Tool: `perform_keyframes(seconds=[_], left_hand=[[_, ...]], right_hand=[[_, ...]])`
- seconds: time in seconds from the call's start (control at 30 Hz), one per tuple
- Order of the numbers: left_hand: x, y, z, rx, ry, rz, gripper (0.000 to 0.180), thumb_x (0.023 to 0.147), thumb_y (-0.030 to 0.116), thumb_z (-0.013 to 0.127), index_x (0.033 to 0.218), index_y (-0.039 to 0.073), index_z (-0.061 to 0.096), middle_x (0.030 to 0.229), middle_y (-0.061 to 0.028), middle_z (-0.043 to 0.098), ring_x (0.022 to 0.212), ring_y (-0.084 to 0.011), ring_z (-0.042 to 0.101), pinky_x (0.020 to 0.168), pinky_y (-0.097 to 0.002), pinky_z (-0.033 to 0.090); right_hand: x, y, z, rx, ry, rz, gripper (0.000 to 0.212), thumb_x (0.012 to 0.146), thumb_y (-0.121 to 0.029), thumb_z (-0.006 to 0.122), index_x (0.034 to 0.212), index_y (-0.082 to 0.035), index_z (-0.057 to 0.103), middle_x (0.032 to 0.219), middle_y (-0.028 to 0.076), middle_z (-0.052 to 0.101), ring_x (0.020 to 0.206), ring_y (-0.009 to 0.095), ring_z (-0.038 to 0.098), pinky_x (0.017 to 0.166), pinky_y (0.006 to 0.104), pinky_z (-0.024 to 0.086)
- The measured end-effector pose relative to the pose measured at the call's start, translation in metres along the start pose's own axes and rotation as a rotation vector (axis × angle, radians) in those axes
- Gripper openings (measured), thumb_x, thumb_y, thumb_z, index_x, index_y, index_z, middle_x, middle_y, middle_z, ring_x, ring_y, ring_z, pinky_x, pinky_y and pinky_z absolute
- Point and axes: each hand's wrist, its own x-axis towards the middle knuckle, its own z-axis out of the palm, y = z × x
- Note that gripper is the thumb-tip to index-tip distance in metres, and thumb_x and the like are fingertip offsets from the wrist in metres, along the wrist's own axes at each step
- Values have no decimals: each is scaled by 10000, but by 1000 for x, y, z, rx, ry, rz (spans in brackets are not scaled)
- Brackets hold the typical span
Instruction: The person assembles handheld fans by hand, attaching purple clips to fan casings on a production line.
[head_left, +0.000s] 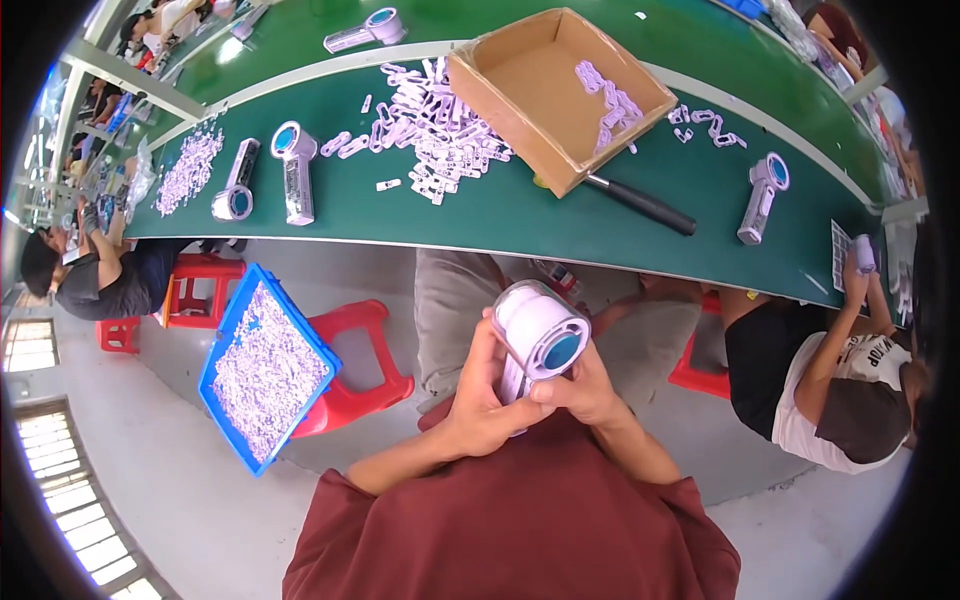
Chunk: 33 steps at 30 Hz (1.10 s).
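Green bench (400, 227) is seen from the head view, spread with pale parts (430, 130) beside a box (507, 125). And here, over the lap, clear of the bench, a fan (545, 325) is being held: its left side is clasped by the left hand (480, 400), its right by the right hand (590, 388), both thumbs pressed near its front. Three more fans (297, 180) are set down on this bench; whether any is finished cannot be told. Plenty of loose bits are left, a blue tray (305, 330) filled too.
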Motion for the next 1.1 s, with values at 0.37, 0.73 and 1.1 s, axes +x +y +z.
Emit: perform_keyframes(seconds=[0.37, 0.73, 1.1], left_hand=[[8, 10, -11, 140, 14, 84, 876, 938, 540, 516, 1511, -34, 187, 1495, -220, 375, 1273, -297, 488, 1034, -418, 435], [4, 14, -11, 94, -129, -172, 1004, 800, 549, 727, 1457, -32, 238, 1290, -139, 483, 1168, -220, 511, 1008, -375, 415], [12, 6, -10, 294, -73, -138, 1059, 653, 443, 876, 1421, -39, 328, 1365, -201, 480, 1247, -302, 526, 1037, -427, 436]], right_hand=[[-1, -5, 12, -233, -130, 19, 595, 827, -245, 780, 1242, 27, 452, 1152, 114, 615, 1019, 195, 643, 870, 345, 513], [-4, 2, 10, -135, -60, 131, 636, 806, -216, 718, 1322, 29, 438, 1159, 50, 558, 1052, 125, 542, 899, 299, 458], [0, 13, 21, -2, 23, 56, 598, 856, -322, 717, 1285, -1, 452, 1072, 52, 531, 959, 124, 523, 841, 296, 459]])
